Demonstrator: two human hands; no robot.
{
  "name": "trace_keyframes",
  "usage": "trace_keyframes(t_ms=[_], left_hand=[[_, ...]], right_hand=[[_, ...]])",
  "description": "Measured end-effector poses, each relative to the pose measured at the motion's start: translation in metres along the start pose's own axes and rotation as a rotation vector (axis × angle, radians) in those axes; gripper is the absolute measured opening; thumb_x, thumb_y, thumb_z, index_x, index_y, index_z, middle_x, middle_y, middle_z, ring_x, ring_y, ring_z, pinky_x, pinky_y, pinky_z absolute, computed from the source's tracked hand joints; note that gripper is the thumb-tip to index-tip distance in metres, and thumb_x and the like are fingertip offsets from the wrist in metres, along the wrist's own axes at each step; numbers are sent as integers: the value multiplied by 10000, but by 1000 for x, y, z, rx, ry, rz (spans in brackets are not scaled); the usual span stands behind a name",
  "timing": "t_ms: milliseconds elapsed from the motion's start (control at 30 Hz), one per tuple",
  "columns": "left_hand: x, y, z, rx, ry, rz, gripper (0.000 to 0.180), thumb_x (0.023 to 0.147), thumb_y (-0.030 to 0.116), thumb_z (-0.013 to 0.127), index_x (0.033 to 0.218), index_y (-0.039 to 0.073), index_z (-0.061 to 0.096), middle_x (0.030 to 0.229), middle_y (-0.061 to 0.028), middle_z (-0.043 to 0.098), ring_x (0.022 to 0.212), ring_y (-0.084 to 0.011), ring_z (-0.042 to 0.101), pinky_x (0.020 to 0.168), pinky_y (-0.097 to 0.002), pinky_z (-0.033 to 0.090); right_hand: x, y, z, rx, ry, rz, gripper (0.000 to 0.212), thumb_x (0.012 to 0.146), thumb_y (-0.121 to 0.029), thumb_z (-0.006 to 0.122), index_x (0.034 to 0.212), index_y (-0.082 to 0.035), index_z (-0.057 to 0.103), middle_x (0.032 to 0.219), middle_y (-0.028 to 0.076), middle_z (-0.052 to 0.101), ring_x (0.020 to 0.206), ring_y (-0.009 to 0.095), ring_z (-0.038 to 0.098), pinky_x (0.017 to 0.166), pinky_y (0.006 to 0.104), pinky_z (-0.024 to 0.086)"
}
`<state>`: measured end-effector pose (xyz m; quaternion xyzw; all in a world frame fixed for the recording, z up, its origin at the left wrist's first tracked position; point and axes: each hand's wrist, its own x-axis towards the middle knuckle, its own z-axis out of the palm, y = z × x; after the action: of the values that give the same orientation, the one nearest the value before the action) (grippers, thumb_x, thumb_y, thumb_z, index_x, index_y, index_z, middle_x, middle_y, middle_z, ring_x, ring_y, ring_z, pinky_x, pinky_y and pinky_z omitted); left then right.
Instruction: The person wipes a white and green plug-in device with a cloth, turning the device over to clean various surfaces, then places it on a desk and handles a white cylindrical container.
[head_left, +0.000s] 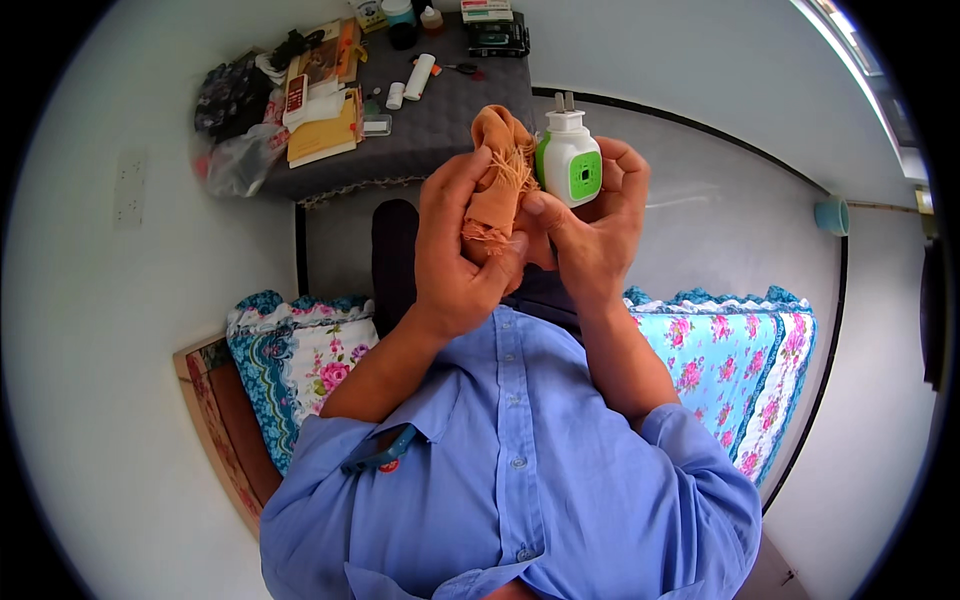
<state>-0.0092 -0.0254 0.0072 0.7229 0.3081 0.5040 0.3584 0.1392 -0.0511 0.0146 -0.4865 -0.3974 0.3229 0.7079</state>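
My left hand (455,245) is closed around a bunched piece of orange cloth (493,205) with frayed, stringy edges. Its thumb presses low on the cloth, near a ragged end. Beside it, my right hand (608,225) grips a white and green plug-in device (570,160), held upright with two flat metal prongs at the top. A square green panel with a dark middle shows on its front. The right thumb reaches toward the cloth's edge; whether it also pinches the cloth I cannot tell. Both hands are close together in front of my chest.
A grey-covered table (440,110) stands ahead to the left, bearing a white bottle (420,76), scissors (463,69), a yellow envelope (325,135), a red and white phone (296,98) and a clear plastic bag (240,160). Floral fabric (700,360) covers the seat beneath me.
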Motion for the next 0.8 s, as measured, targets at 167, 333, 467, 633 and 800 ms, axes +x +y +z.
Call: trace_keyframes(t_ms=[167, 333, 467, 633, 800], left_hand=[[-3, -19, 5, -278, 163, -261, 621, 917, 54, 681, 1486, -16, 444, 1364, -177, 558, 1205, -267, 614, 1024, -361, 507], [2, -30, -5, -1130, 174, -752, 485, 1036, 127, 540, 1490, 4, 425, 1378, -181, 588, 1214, -255, 647, 1015, -383, 560], [-11, -31, -2, -1499, 39, -833, 487, 1071, 236, 463, 1506, 27, 398, 1358, -172, 598, 1193, -270, 659, 1014, -379, 558], [-15, -29, 1, -1619, 22, -945, 465, 1070, 248, 476, 1471, 22, 416, 1294, -163, 624, 1142, -258, 674, 964, -367, 578], [-2, -10, 10, -1322, 179, -889, 403, 1057, 201, 510, 1407, 4, 477, 1173, -138, 662, 973, -210, 710, 826, -331, 610]], right_hand=[[-7, -5, -4, 12, -17, 70, 678, 804, -53, 856, 1316, -26, 412, 1166, 104, 594, 1057, 167, 624, 918, 312, 533], [-8, -1, -6, 411, -35, 168, 584, 919, -146, 719, 1401, -14, 416, 1293, 166, 605, 1133, 228, 628, 976, 369, 524], [4, 2, -9, 385, -99, 171, 573, 871, -52, 771, 1355, 24, 473, 1230, 121, 620, 1136, 200, 622, 1016, 351, 508], [1, 10, 2, 105, -98, -101, 577, 828, 22, 791, 1313, -9, 479, 1219, 131, 626, 1135, 193, 625, 1008, 341, 512], [2, 9, 0, -217, -27, -295, 551, 775, 30, 824, 1228, -39, 518, 1161, 130, 636, 1020, 208, 664, 896, 328, 553]])
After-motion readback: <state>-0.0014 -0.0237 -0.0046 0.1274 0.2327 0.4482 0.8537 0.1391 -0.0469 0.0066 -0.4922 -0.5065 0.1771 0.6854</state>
